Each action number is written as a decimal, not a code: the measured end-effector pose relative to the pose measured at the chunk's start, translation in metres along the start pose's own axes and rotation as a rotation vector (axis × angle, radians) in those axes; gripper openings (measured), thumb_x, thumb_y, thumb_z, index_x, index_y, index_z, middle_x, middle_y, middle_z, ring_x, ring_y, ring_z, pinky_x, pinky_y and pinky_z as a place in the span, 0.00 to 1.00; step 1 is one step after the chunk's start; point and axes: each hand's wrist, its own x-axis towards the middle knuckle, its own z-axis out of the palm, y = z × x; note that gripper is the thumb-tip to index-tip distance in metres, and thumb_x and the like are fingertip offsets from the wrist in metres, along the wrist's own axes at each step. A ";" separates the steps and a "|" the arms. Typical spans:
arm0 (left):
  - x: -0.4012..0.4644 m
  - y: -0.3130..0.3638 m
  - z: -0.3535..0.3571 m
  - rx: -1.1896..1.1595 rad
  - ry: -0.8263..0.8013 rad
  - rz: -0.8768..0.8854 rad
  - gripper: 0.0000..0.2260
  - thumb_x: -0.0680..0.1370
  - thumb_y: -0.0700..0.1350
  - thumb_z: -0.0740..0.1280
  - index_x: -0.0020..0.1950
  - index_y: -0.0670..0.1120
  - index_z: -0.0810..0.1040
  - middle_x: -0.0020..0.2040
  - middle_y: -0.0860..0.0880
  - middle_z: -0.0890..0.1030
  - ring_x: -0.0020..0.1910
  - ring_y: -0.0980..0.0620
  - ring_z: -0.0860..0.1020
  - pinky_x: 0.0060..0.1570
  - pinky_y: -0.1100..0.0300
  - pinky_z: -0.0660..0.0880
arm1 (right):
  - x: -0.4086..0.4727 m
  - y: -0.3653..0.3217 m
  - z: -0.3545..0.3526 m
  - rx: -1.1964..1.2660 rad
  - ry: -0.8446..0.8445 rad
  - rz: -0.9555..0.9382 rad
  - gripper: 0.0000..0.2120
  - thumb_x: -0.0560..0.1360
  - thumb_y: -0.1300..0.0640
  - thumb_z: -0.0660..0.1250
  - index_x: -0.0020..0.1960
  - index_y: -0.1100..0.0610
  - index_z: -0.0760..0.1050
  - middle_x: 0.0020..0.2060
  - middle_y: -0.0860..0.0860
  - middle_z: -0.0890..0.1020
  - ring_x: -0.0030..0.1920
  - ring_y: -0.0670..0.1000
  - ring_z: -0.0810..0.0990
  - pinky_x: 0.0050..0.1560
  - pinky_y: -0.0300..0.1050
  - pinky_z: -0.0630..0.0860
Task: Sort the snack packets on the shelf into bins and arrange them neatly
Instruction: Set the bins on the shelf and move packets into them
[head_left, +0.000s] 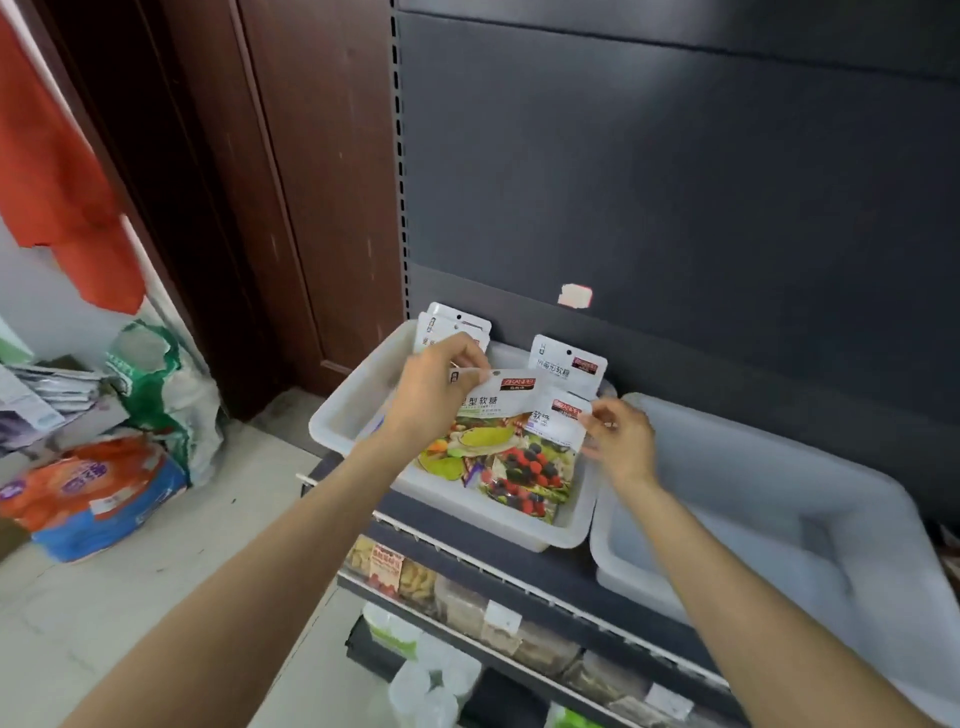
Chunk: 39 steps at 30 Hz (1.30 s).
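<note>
At frame centre, the left hand (434, 392) grips a fruit packet (485, 415) while the right hand (618, 434) pinches a berry packet (540, 457) (both over the white bin (343, 410)).

White bins and bright sweet packets against a dark charcoal shelf panel (675, 182).

The two plastic bins (535, 535) (779, 519) are plain white; the flat white candy packets show red-and-black berries (524, 467) or green-yellow fruit (467, 441), each with a red logo patch. Beside them, a reddish-brown wooden door (311, 182) and an orange-red cloth (57, 171).
</note>
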 end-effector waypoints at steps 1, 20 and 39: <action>0.003 -0.004 0.003 -0.010 -0.042 0.010 0.05 0.76 0.40 0.68 0.42 0.48 0.77 0.41 0.52 0.79 0.42 0.59 0.74 0.45 0.62 0.71 | -0.002 0.002 0.001 -0.016 0.008 0.036 0.12 0.75 0.65 0.66 0.38 0.52 0.73 0.41 0.53 0.79 0.46 0.57 0.81 0.48 0.59 0.80; 0.035 -0.061 0.086 0.631 -0.563 0.195 0.24 0.78 0.41 0.65 0.73 0.52 0.64 0.71 0.48 0.67 0.69 0.44 0.66 0.64 0.48 0.67 | -0.016 0.028 -0.004 -0.625 -0.135 0.055 0.23 0.76 0.59 0.66 0.70 0.59 0.67 0.68 0.55 0.68 0.69 0.54 0.66 0.68 0.42 0.60; -0.014 0.053 0.141 0.431 -0.479 0.462 0.12 0.81 0.46 0.58 0.61 0.48 0.75 0.57 0.49 0.78 0.57 0.48 0.75 0.57 0.55 0.63 | -0.085 0.032 -0.119 -0.703 0.192 -0.036 0.14 0.78 0.61 0.60 0.63 0.57 0.75 0.60 0.54 0.76 0.61 0.55 0.73 0.57 0.48 0.72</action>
